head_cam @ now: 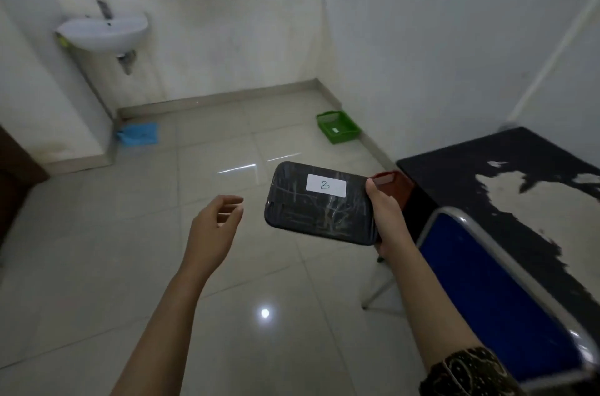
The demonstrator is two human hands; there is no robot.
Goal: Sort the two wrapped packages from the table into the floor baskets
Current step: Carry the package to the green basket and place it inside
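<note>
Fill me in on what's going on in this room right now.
A person stands by the table, right hand holding a black wrapped package with a white label marked B. The left hand hangs open and empty. A green basket and a red basket sit on the floor ahead.

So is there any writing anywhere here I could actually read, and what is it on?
"B": handwritten on the white label stuck to the black wrapped package held in the right hand.
White tag inside the green basket: too small to read.
Nothing else shows text.
</note>
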